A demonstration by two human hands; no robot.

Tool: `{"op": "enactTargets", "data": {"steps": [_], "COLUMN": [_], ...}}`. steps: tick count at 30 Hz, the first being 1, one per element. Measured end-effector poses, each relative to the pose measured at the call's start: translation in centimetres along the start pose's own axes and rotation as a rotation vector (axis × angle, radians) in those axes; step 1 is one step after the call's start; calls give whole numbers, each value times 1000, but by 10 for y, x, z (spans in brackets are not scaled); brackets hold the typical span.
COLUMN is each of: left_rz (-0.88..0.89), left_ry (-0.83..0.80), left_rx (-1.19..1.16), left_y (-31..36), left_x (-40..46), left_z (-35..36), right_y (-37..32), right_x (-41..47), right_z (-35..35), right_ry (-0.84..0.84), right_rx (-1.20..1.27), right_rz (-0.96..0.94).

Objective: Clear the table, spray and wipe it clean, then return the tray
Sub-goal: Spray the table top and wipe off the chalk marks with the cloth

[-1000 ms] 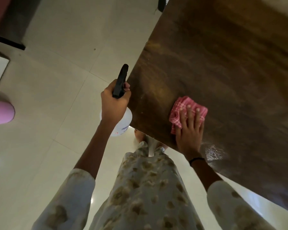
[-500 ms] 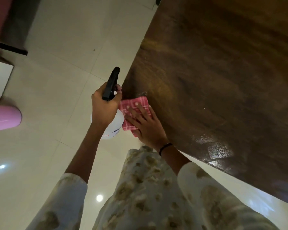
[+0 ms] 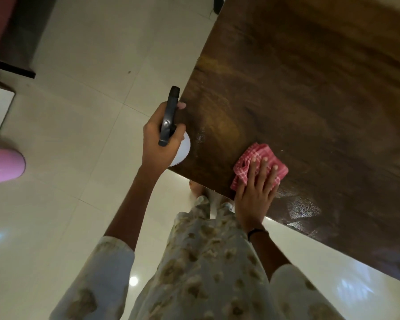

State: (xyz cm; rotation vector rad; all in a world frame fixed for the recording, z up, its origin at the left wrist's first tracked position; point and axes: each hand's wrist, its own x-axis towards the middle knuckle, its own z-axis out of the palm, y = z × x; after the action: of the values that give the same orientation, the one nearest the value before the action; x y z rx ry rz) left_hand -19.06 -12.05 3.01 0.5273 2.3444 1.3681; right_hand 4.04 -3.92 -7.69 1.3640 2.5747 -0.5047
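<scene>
The dark wooden table [image 3: 310,100] fills the upper right. A folded pink checked cloth [image 3: 261,161] lies on it near the front edge, and my right hand [image 3: 254,192] presses flat on the cloth with straight fingers. My left hand [image 3: 159,144] grips a white spray bottle [image 3: 183,151] with a black trigger head [image 3: 170,114], held just off the table's left corner. Wet streaks shine on the wood to the right of the cloth. No tray is in view.
Pale glossy floor tiles [image 3: 79,135] spread to the left and below the table. A pink rounded object [image 3: 2,166] sits at the left edge. Dark furniture [image 3: 16,38] stands at the upper left. My patterned clothing hangs below.
My right hand slid the cloth left to the table's corner beside the bottle, then back right along the front edge. My left hand kept holding the spray bottle near the corner.
</scene>
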Motion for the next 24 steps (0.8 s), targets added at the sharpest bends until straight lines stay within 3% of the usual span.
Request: {"op": "enactTargets", "data": {"steps": [7,10,17,21,24], "left_rz": [-134,-203,-134,-150,-264], "left_ry": [-12,-80,-297,-317,-288], "left_rx": [-99,-115,-121,-113,-51], "left_y": [-7,-12,-17,-18,-28], "left_x": [-17,-22,-24,-24,-33], "left_z": [0,-10,-26,-25,-28], "right_y": [-61,-78,-81,-83,-81], "right_x": [-1,21,18,22,34], "right_z": [18,17,10,-8,-30], "right_ry": [-69,-42,-131,-252,-351], "right_rx": [-41,-72,-159,-96,-135], "right_rz": [-320,-367,-438,-458,-532]}}
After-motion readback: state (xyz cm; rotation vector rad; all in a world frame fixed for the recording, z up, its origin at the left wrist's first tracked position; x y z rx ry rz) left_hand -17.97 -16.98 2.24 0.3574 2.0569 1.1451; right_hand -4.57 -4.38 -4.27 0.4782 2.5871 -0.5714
